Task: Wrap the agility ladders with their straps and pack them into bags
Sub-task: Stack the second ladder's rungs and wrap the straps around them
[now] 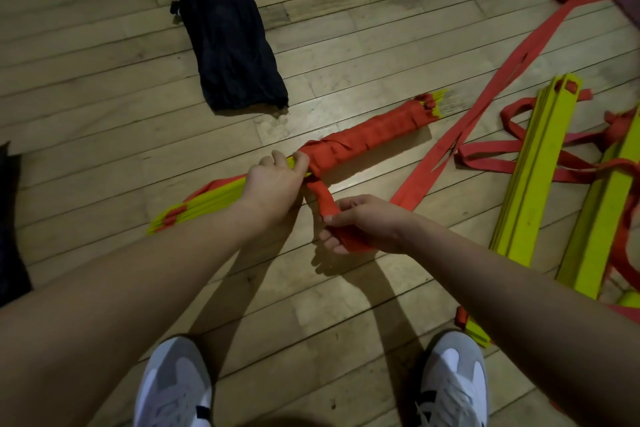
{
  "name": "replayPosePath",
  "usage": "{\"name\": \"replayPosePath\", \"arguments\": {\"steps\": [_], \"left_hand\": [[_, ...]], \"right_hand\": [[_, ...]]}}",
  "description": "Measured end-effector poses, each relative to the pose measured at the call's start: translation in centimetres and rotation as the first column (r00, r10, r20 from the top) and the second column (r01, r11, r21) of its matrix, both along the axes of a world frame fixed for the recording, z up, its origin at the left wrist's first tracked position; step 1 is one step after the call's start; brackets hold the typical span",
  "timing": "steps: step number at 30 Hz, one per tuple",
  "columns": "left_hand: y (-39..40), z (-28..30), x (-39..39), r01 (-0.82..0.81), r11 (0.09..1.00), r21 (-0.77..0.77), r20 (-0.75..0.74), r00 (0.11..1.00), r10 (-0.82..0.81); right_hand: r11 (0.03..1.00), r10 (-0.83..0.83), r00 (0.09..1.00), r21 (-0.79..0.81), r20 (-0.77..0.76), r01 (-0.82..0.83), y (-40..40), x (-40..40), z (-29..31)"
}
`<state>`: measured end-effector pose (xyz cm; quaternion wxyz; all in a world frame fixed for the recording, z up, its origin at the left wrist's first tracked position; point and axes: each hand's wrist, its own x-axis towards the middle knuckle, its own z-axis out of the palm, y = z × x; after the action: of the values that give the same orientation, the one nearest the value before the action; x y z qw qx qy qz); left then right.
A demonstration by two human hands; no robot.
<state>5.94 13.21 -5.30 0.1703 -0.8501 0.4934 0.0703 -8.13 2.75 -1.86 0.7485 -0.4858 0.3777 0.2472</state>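
Wooden plank floor (346, 28), dim light, viewed from above by a standing person. Left hand (277, 180) grips the bundle of yellow rungs (214, 199) at mid-length, fingers curled over it right where the red wrapping begins. Right hand (360, 222) pinches the red strap (467, 121) just below the bundle, strap folded through the fingers; a short run of it goes up from the hand to the wrap. Far half of bundle already bound in red strap turns (367, 139); near half bare yellow, lying on the floor. Loose strap runs from the right hand diagonally away to upper right. Black bag (225, 28) lies flat beyond the bundle, well apart. Unwrapped ladders (533, 177), yellow with tangled red straps, at right. White-grey shoes (173, 388) at bottom edge.
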Motion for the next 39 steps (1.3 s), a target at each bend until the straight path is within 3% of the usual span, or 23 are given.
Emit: {"name": "replayPosePath", "arguments": {"steps": [5,8,15,22,28,34,37,39], "left_hand": [[2.2,-0.8,-1.7,0.081,0.997,0.016,-0.075,0.994,-0.079],[3.0,-1.0,-3.2,0.102,0.991,-0.084,-0.060,0.992,-0.107],[2.1,0.5,-3.1,-0.110,0.991,-0.071,-0.202,0.975,0.093],[-0.5,0.9,-0.7,-0.191,0.981,-0.021,-0.083,0.979,0.189],[-0.5,0.3,-1.7,-0.161,0.983,-0.084,0.030,0.986,0.164],[2.0,-1.3,-3.1,0.143,0.979,-0.147,0.188,0.976,-0.115],[3.4,-1.6,-4.4,0.178,0.957,-0.228,0.074,0.984,-0.165],[3.7,-1.0,-5.3,0.131,0.961,-0.243,-0.087,0.984,-0.156]], "right_hand": [[0.998,-0.058,0.998,-0.033,-0.017,0.057,0.3,-0.6,-0.6],[0.998,-0.041,0.998,-0.045,-0.038,0.039,0.5,-1.1,-0.8],[0.996,-0.014,0.999,-0.087,-0.041,0.011,0.8,-1.4,-0.7],[1.000,0.007,0.999,0.007,-0.053,-0.006,-0.4,-0.6,0.0],[1.000,-0.007,0.999,-0.025,-0.035,0.006,-0.2,-0.2,-0.4],[0.992,-0.081,0.996,-0.097,-0.034,0.077,0.3,-0.4,-1.2],[0.988,-0.093,0.995,-0.124,-0.028,0.089,0.6,-0.5,-1.6],[0.988,-0.076,0.996,-0.138,-0.038,0.070,0.8,-0.7,-1.9]]}}
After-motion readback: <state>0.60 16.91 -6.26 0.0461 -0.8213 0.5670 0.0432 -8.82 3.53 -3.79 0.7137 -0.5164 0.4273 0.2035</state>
